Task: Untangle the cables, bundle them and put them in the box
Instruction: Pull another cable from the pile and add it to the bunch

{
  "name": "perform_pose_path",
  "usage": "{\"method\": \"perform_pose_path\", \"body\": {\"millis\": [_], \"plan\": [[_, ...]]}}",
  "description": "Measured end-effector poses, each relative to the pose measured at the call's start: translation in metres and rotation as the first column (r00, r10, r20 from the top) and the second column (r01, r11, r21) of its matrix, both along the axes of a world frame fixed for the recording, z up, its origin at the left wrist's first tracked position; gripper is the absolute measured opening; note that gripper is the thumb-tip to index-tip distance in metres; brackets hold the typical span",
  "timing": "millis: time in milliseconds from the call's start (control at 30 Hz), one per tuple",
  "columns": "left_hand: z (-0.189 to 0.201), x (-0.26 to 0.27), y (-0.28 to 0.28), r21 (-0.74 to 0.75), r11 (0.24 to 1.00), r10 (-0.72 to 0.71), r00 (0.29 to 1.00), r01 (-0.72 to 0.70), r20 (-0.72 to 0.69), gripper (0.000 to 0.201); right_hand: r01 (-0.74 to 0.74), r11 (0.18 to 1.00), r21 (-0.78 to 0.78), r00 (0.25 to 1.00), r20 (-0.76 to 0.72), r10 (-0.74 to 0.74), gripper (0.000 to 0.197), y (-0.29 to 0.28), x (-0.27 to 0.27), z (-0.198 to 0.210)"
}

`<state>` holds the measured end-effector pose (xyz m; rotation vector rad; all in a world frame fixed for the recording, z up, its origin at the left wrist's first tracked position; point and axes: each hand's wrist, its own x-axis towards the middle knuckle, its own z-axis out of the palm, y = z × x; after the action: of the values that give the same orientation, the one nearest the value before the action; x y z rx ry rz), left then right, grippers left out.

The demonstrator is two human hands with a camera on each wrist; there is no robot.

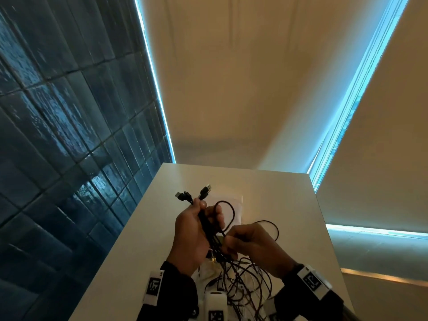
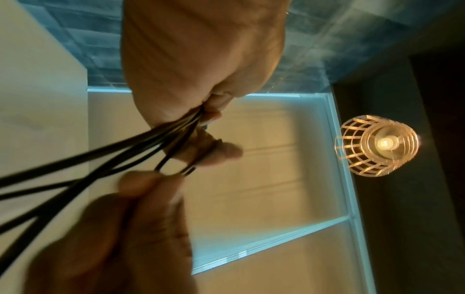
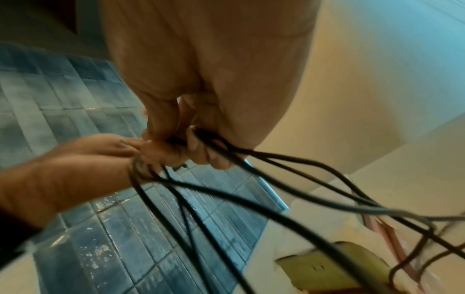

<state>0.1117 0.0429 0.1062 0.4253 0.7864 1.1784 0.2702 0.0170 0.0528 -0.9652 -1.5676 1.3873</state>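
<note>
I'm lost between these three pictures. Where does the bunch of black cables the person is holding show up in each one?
Head view: black cables lower centre, gripped by the left hand, the right hand pinching strands beside it.
Left wrist view: cables run from the left edge to the fist at centre.
Right wrist view: cables fan from centre to the lower right.
Shared landmark: the blue tiled wall, also at and.
</note>
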Motion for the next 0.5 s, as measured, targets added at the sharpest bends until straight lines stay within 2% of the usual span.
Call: {"method": "perform_pose_path", "body": {"millis": [100,267,500], "plan": [[0.003,-0.008,0.005,0.059,0.998,0.031,0.996,-0.036,0.083,0.031,0.004,0.999,-0.040,0.998,0.056,-0.002,0.024,0.002,0.011,-0.017],[0.014,-0.024,0.007,0.218,0.963,0.158,0.987,-0.157,0.011,0.033,0.104,0.992,-0.077,0.985,0.143,-0.092,0.028,-0.002,0.033,-0.052],[0.022,-0.037,0.009,0.306,0.933,0.216,0.975,-0.189,-0.056,0.034,0.204,0.968,-0.146,0.975,0.123,-0.186,0.031,-0.003,0.044,-0.075]]}}
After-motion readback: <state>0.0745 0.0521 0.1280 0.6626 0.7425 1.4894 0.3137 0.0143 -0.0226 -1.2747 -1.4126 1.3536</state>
